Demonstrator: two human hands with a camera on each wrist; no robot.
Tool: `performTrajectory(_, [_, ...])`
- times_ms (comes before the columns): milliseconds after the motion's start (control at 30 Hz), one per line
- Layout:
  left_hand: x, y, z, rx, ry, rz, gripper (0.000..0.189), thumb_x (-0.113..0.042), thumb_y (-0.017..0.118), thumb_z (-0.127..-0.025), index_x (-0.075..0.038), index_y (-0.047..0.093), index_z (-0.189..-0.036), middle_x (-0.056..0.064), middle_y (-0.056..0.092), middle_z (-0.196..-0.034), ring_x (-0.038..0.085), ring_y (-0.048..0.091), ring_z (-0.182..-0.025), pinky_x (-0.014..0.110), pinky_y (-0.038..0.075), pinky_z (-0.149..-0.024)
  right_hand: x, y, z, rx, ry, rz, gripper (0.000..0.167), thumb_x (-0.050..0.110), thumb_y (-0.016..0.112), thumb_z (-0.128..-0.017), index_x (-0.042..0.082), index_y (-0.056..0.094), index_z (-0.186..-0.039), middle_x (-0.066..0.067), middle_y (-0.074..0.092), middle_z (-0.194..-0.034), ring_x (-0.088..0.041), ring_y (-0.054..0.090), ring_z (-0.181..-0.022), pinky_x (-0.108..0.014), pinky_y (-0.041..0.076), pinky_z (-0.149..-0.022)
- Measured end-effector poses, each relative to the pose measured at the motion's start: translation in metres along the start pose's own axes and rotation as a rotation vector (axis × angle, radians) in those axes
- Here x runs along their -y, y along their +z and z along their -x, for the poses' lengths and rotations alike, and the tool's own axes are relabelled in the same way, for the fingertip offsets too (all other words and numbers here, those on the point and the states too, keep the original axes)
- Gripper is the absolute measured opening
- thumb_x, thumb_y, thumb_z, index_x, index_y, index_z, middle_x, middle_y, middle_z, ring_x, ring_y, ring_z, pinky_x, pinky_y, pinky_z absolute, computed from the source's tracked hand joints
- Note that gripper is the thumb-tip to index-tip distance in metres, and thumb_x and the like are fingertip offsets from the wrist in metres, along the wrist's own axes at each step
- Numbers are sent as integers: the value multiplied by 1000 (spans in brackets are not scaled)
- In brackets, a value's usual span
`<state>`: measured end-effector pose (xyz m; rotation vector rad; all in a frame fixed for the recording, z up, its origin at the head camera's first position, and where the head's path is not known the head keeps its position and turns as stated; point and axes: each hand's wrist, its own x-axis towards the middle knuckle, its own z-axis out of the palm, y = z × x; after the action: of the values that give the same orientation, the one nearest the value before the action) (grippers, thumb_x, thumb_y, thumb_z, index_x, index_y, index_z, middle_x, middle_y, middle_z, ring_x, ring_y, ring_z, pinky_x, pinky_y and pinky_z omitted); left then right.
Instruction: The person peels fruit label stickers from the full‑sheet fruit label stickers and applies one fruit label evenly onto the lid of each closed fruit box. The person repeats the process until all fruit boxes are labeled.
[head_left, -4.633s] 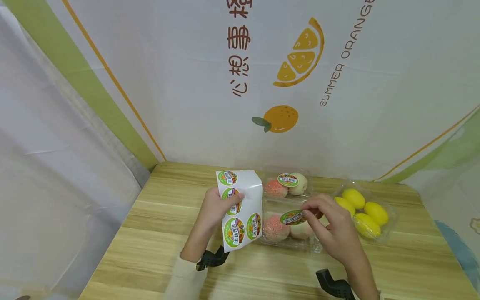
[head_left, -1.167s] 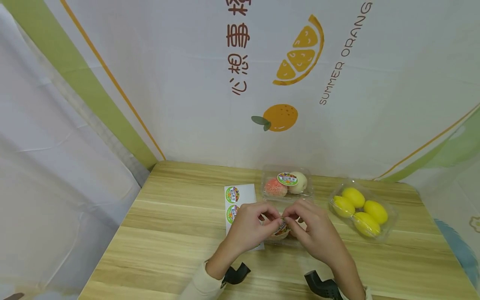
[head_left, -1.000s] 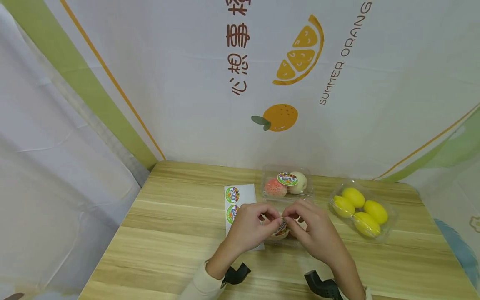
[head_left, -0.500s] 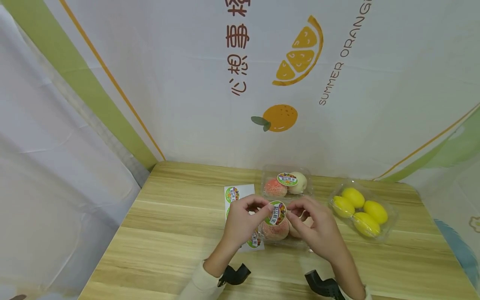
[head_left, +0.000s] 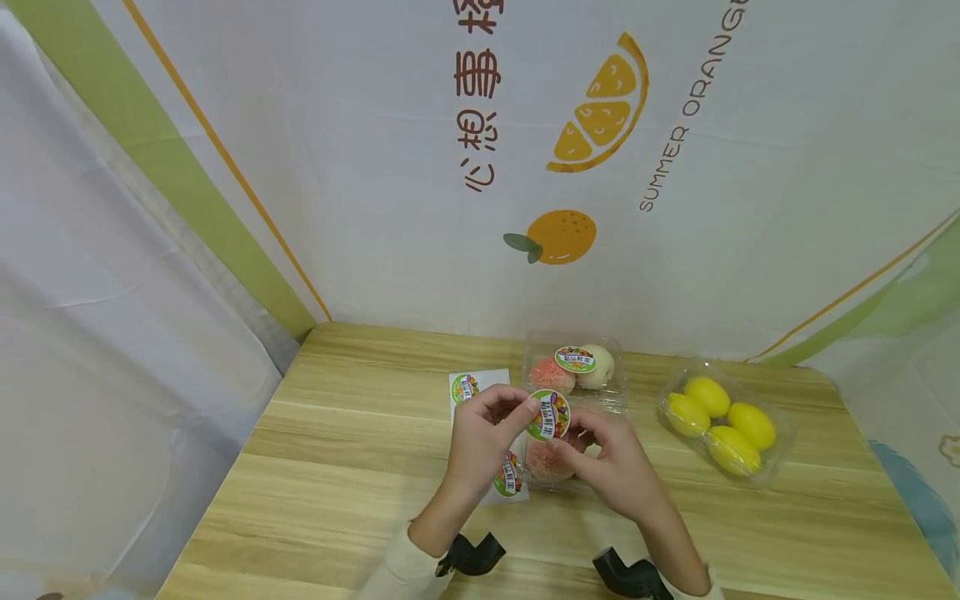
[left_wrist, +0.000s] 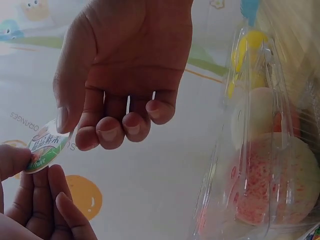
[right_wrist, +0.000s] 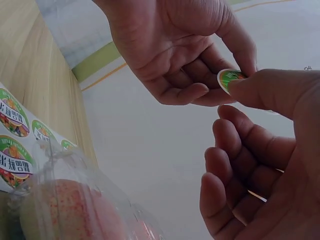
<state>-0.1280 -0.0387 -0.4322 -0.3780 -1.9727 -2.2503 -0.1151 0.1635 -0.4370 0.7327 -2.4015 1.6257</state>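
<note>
An oval fruit sticker [head_left: 551, 417] is held up between both hands above the nearer clear plastic box. My left hand [head_left: 480, 429] pinches its upper left edge between thumb and fingers. At its lower edge, my right hand [head_left: 611, 462] pinches it, the thumb lying on the printed face in the right wrist view. Below the sticker, a pink peach [head_left: 547, 462] shows inside the box; the right hand hides much of the box. The white sticker sheet [head_left: 491, 381] lies on the table, partly behind the left hand, with several more oval stickers on it.
Behind stands another clear box [head_left: 618, 392] with a pink peach and a pale one, an oval sticker [head_left: 576, 359] on its lid. To the right is a clear box with several yellow lemons [head_left: 707, 396]. A printed cloth [head_left: 390, 208] hangs behind the wooden table.
Earlier the left hand held the sheet and the right hand alone the sticker; the sheet now lies down. Since half a second ago, the right hand has shifted left to the sticker's lower edge.
</note>
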Motion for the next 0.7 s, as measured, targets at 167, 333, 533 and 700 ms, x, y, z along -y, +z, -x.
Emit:
performTrajectory(167, [0, 1, 1, 1, -2, 29, 12, -6, 77, -101, 5, 77, -105, 8, 75, -97, 14, 65, -84, 22, 54, -74, 1, 1, -1, -1, -13, -13, 14, -2, 76, -100, 11, 78, -105, 5, 70, -87, -14, 63, -75, -28, 56, -62])
performTrajectory(333, [2, 2, 1, 5, 0, 44, 13, -7, 76, -101, 6, 76, -105, 7, 75, -96, 14, 64, -83, 22, 53, -73, 2, 1, 0, -14, -4, -5, 15, -4, 75, -100, 11, 77, -101, 6, 67, -83, -13, 62, -74, -29, 54, -60])
performTrajectory(533, [3, 2, 1, -3, 4, 25, 13, -7, 76, -101, 5, 76, -105, 9, 75, -96, 14, 65, -84, 22, 53, -73, 3, -1, 0, -25, 16, 0, 13, -3, 76, -100, 10, 77, -101, 6, 68, -85, -13, 62, -75, -29, 54, -61])
performTrajectory(700, [3, 3, 0, -5, 9, 15, 11, -7, 76, -101, 3, 76, -105, 9, 75, -97, 14, 66, -86, 23, 54, -75, 3, -4, 1, -33, 28, 6, 13, -2, 75, -101, 10, 77, -102, 5, 70, -87, -14, 63, -77, -29, 55, -63])
